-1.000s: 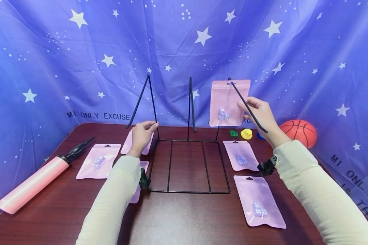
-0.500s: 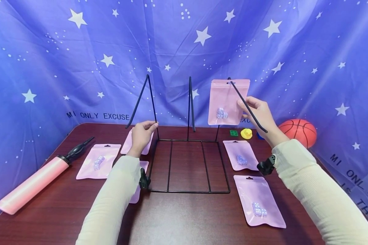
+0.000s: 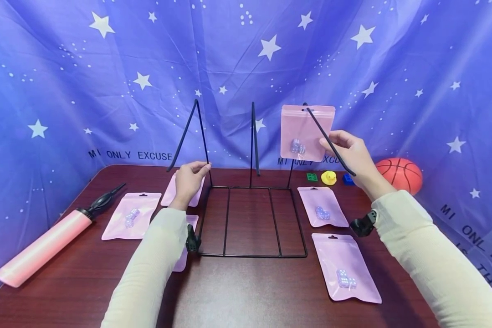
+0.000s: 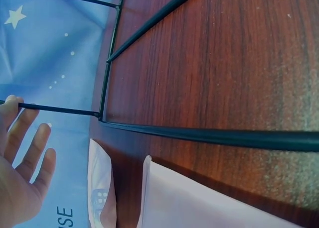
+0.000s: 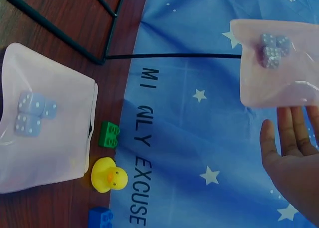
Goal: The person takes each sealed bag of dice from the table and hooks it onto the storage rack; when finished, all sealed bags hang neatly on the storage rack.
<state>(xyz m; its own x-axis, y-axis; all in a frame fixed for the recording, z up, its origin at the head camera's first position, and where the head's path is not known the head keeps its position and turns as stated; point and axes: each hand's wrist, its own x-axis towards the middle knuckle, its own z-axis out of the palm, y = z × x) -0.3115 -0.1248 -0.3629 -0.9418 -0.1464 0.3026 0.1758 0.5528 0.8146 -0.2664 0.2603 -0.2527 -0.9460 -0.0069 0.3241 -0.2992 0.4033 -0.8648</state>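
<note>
My right hand pinches the right edge of a pink zip bag with speckled dice in its bottom. The right-hand prong of the black wire rack runs in front of that bag, its rear end at the bag's top hole. In the right wrist view the bag shows above my fingers. My left hand pinches the rack's left upright between thumb and forefinger, the other fingers spread. The middle and left prongs carry no bags.
More pink dice bags lie left and right of the rack, some partly behind my left arm. A pink hand pump rests at far left. Behind the right bags are a green brick, yellow duck, blue brick and orange basketball.
The held bag's lower edge has risen and tilted back, while its top stays by the right prong. My right wrist has shifted slightly right; the left hand keeps its place on the upright.
</note>
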